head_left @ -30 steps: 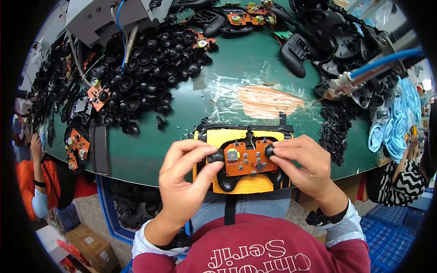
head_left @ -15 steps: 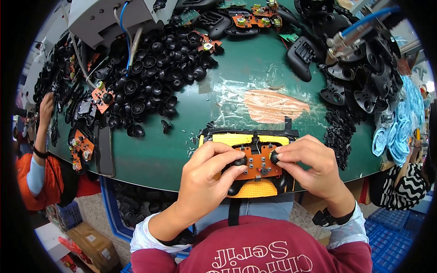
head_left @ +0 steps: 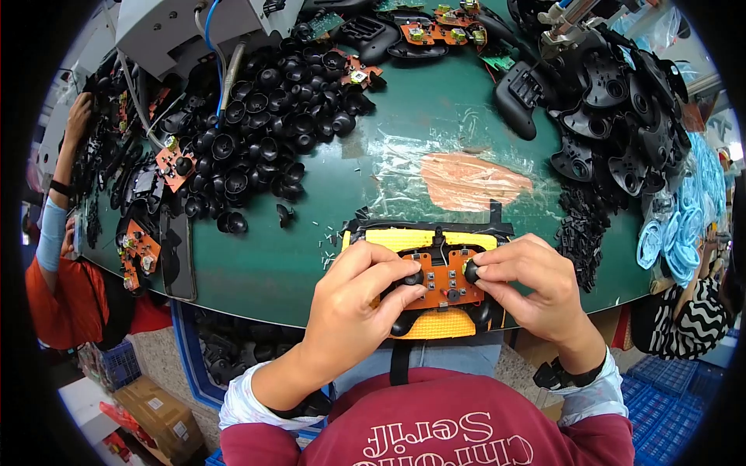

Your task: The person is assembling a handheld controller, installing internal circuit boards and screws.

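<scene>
while both forearms reach in over the near edge of the green tabletop [head_left: 256, 268], the left hand [head_left: 353, 299] has its thumb and fingertips drawn together in a pinch on a domed black thumbstick cap [head_left: 415, 275], and the right hand [head_left: 536, 279] pinches a second black cap [head_left: 471, 272] in the same way, its other fingers loosely curled. both caps are at the upper part of an orange circuit board [head_left: 444, 283], one toward each side; whether either is fully seated cannot be told. the board lies in a black game-controller shell [head_left: 483, 314], which rests on a yellow textured pad [head_left: 435, 326] at the middle of the tabletop's near edge. beyond the pad is a reddish-brown bare patch [head_left: 474, 182]. toward the tabletop's left side spreads a heap of black thumbstick caps [head_left: 264, 116], with one stray cap [head_left: 284, 215] apart from it, and a dark flat rectangular object [head_left: 179, 252] lies near the left part of the near edge. along the right edge are a small heap of little black parts [head_left: 581, 233] and, farther back, piled controller shells [head_left: 606, 101]. a co-worker's hand [head_left: 78, 116] reaches in at the far left.
</scene>
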